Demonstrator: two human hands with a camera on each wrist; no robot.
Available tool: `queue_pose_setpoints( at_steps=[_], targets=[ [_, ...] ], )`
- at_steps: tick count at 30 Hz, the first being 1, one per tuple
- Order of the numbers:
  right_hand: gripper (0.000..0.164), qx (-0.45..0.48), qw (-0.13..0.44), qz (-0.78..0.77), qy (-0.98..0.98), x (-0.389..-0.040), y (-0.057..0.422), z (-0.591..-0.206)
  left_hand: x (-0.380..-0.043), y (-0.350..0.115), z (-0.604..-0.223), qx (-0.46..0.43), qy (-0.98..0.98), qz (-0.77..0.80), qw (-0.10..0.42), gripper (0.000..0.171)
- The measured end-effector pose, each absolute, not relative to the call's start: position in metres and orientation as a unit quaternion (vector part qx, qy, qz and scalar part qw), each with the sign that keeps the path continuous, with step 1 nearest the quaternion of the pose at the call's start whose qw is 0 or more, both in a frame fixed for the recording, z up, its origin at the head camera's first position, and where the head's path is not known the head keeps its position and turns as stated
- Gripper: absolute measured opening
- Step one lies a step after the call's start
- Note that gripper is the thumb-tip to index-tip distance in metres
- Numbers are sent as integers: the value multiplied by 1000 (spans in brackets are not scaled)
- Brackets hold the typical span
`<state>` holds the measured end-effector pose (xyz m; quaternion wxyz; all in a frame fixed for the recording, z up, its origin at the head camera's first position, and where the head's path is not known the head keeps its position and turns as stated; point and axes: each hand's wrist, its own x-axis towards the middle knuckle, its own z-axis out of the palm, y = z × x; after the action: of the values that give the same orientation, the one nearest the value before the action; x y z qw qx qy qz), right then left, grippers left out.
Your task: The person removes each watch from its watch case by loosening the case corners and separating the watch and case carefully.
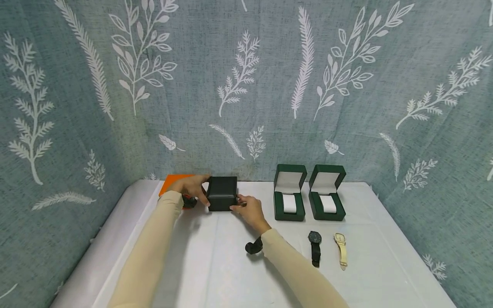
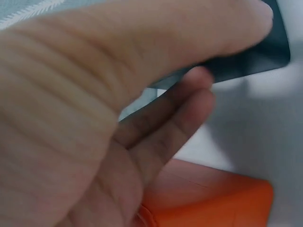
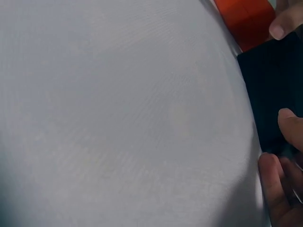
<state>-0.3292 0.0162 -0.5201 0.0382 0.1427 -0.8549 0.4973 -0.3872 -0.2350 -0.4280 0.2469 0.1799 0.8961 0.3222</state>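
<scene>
Two open green boxes (image 1: 290, 193) stand right of the black box (image 1: 222, 192).

A closed black box (image 1: 222, 192) held between two hands.
Squarish and squat, with a smooth, dark top and a seam between lid and base, it stands upright, near face forward, toward the far side of the worktop (image 1: 219, 265), left of centre; the left hand (image 1: 190, 187) grips its left side, the right hand (image 1: 252, 211) its near right corner.
</scene>
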Motion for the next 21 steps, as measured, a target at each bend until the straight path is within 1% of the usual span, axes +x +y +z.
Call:
queue_pose_setpoints(
  at_steps=[6,13,18,21],
  targets=[
    [51,145,48,496,-855,-329,19,-523,-389,-240,-430,190,888,340,244,123],
    [52,163,31,516,-841,-320,24,-521,-381,-246,-430,199,883,362,222,121],
    [50,184,53,507,-840,-313,28,-523,-371,-246,-429,211,864,407,209,122],
    [53,188,69,505,-839,-308,30,-523,-364,-247,-429,232,864,405,186,120]
  ],
)
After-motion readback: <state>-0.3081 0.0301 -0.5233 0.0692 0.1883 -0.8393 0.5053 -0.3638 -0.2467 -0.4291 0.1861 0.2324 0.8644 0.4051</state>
